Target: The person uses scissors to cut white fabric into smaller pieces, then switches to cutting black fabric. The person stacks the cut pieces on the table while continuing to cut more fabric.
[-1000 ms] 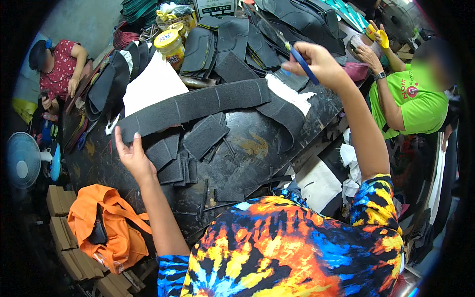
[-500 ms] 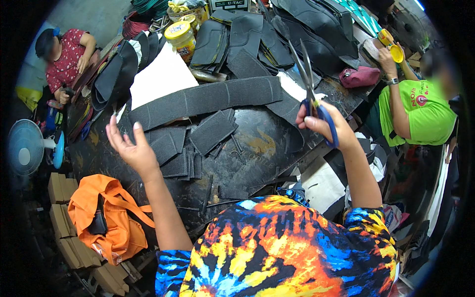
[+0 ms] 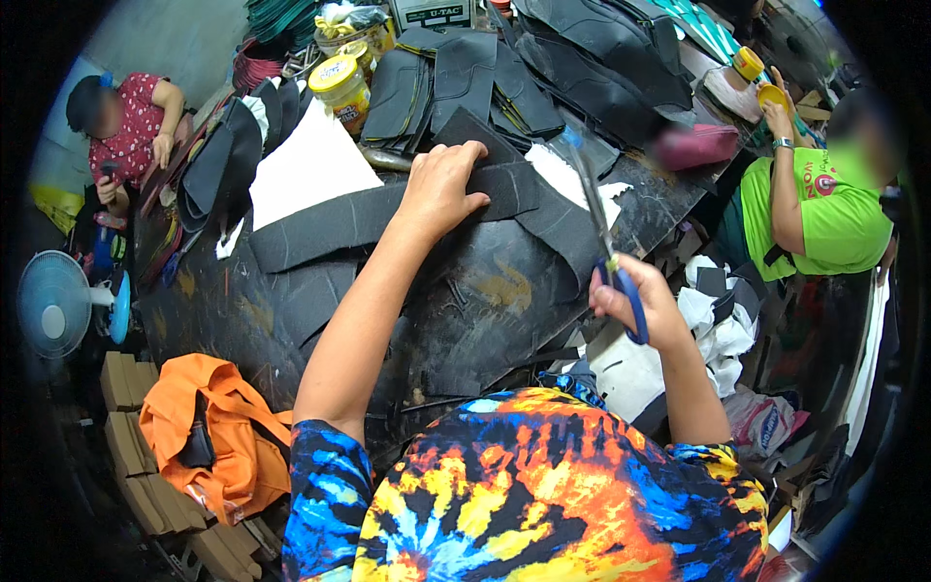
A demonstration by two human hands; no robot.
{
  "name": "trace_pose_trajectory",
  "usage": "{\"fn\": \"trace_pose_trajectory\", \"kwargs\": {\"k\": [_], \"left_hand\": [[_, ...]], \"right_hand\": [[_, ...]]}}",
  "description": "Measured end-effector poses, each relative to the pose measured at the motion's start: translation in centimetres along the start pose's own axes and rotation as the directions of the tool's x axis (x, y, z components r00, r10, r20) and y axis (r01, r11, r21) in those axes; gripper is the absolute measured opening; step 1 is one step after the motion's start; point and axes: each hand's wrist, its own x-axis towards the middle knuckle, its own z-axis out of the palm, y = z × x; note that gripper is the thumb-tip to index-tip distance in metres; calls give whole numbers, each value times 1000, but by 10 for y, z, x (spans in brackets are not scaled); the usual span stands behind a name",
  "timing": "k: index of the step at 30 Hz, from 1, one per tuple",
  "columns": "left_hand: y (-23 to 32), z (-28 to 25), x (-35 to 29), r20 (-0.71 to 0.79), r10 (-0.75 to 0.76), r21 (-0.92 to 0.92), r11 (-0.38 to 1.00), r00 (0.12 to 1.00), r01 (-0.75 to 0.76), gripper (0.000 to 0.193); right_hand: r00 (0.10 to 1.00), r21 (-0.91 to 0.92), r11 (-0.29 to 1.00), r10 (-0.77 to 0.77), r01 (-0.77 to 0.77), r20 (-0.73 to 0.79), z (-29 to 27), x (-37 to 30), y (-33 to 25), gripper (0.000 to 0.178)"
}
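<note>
My right hand [image 3: 642, 296] is closed round the blue handles of a pair of scissors [image 3: 603, 228]. Their long metal blades point away from me, blurred and nearly together. Over a long dark grey textured strip [image 3: 335, 221] lies my left hand [image 3: 438, 189], its thumb and curled fingers across the strip's width, gripping it; part of the strip is hidden under it. Behind that hand is another dark strip [image 3: 472, 131]. Smaller cut dark pieces [image 3: 315, 291] sit on the black table [image 3: 485, 310], partly covered by my left forearm.
Stacked black cut sheets [image 3: 464, 73], yellow-lidded jars [image 3: 339, 82] and a maroon pouch [image 3: 696, 145] stand along the far side. White sheet material [image 3: 310, 165] lies at left. An orange bag [image 3: 213, 427] and a fan [image 3: 58, 306] are lower left. Two other people work left and right.
My left hand, open in the air at left before, has moved right onto the long strip. The scissors have dropped slightly toward me, and their blades have come closer together.
</note>
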Motion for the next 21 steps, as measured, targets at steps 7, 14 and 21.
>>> {"fn": "trace_pose_trajectory", "kwargs": {"k": [7,14,21], "left_hand": [[-6,-75,13,188,98,-755,650,977,80,35],[6,-126,-9,117,271,-787,612,955,-77,48],[3,-127,-17,194,260,-821,571,946,11,39]], "right_hand": [[983,301,954,-63,9,171,15,-7,15,32],[977,190,972,-165,138,132,35,11,-11,28],[977,186,965,-199,183,72,54,19,-29,28]]}}
